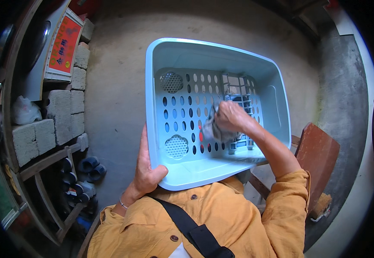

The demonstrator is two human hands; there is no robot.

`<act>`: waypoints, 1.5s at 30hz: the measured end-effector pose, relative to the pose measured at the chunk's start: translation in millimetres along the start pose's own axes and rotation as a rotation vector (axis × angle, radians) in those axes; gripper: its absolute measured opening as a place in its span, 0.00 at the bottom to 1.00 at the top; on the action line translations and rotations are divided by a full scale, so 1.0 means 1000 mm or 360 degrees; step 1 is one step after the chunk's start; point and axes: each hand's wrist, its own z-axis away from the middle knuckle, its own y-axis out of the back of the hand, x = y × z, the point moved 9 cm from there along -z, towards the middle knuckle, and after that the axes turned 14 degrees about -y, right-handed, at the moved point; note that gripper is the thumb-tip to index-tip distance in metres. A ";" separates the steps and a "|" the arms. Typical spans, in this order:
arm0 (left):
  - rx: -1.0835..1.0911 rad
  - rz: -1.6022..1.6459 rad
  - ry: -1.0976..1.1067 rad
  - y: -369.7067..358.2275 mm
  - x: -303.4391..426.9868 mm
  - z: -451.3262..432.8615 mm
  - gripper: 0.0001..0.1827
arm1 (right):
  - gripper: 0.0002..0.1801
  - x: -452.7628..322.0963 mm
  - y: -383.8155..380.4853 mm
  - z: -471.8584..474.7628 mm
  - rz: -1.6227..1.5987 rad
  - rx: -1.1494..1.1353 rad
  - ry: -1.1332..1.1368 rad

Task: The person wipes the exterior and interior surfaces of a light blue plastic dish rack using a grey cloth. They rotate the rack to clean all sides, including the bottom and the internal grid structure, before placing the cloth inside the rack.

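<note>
A light blue plastic dish rack [187, 175] with a perforated base is held tilted in front of my body. My left hand [146, 172] grips its near left corner, the thumb over the rim. Inside the rack, my right hand [230, 117] is closed around a crumpled grey cloth [217, 129], slightly blurred. The cloth lies against the slotted base, covering part of it. Just right of the cloth stand the rack's upright divider slots [238, 93], partly hidden by my right hand and forearm.
Concrete blocks [58, 116] are stacked at left, with a white plastic bag [26, 110] on them and a red printed box [63, 43] behind. Several shoes [91, 168] sit by a wooden frame [50, 161]. A brown wooden board [319, 158] leans at right, near the grey wall.
</note>
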 end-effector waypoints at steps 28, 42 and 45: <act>-0.0068 -0.0261 -0.0096 0.003 0.001 0.001 0.53 | 0.13 0.002 0.057 0.076 -0.1326 -0.0425 0.0470; -0.0121 -0.0367 -0.0167 0.002 0.004 -0.003 0.52 | 0.09 0.026 0.145 0.059 -0.0620 0.1633 0.0424; -0.0154 -0.0375 -0.0149 0.001 0.003 -0.003 0.52 | 0.13 0.013 0.087 -0.013 -0.0090 0.1060 0.0270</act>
